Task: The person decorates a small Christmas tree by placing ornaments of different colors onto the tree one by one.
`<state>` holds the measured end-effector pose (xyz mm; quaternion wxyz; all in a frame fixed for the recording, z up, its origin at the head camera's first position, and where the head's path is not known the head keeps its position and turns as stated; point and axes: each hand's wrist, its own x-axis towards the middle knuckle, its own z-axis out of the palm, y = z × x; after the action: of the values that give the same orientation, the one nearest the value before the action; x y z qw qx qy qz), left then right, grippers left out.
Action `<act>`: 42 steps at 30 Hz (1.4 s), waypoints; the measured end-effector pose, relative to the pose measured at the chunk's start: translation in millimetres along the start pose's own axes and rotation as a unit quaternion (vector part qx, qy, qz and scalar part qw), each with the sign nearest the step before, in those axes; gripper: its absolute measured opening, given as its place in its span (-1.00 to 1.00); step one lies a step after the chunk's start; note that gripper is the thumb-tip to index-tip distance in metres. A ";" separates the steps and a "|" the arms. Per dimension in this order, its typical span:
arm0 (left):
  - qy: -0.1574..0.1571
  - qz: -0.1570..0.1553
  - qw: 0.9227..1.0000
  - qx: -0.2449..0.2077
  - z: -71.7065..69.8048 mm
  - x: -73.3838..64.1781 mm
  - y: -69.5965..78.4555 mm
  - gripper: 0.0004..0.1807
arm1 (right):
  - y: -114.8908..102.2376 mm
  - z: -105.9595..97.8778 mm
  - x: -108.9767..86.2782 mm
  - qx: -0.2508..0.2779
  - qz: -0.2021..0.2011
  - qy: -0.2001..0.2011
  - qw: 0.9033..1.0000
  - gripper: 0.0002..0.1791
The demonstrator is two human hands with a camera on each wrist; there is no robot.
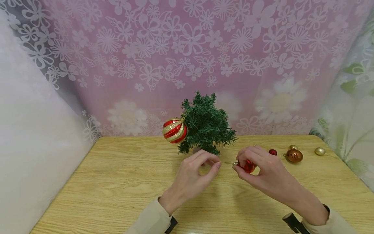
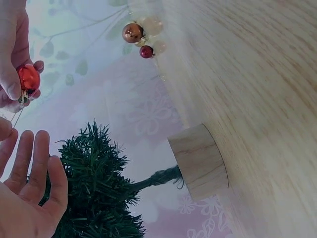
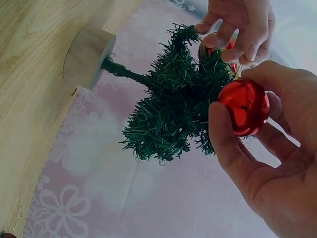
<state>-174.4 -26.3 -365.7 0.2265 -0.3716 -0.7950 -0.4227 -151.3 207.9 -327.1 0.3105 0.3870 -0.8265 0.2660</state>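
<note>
My right hand (image 1: 263, 165) grips a shiny red ball ornament (image 3: 245, 107) between thumb and fingers, its gold cap and thin hanging thread (image 2: 19, 116) facing left. At the thread's far end, the thumb and index finger of my left hand (image 1: 195, 172) pinch it; the other left fingers are spread in the left wrist view. Just behind the hands stands a small green Christmas tree (image 1: 205, 120) on a round wooden base (image 2: 199, 161). A large red and gold striped ball (image 1: 174, 130) hangs on the tree's left side.
To the right on the wooden table (image 1: 117, 182) lie a small dark red ball (image 1: 273, 152), a copper-brown ball (image 1: 294, 156) and two small gold balls, one of them a pale gold ball (image 1: 319, 151) near the right edge. A floral curtain (image 1: 175, 65) closes off the back.
</note>
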 end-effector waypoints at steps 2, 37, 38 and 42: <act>0.004 0.005 1.000 -0.004 0.3 0.0 0.0 -0.94 | 0.0 0.3 0.2 0.011 -0.004 -0.004 1.000 -0.65; -0.019 -0.097 0.983 -0.152 0.1 0.6 1.9 -0.91 | -3.0 10.1 1.9 0.026 0.022 -0.019 0.999 -0.56; -0.021 -0.101 0.983 -0.155 0.2 0.6 1.7 -0.91 | -2.8 10.6 2.3 0.025 0.025 -0.018 0.999 -0.55; -0.021 -0.112 0.981 -0.156 0.9 0.7 0.3 -0.91 | -1.5 13.0 3.6 0.025 0.029 -0.015 0.999 -0.58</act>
<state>-174.6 -25.2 -365.5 0.1001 -0.3196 -0.7608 -0.5559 -155.9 196.5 -332.8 0.2805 0.3746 -0.8349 0.2896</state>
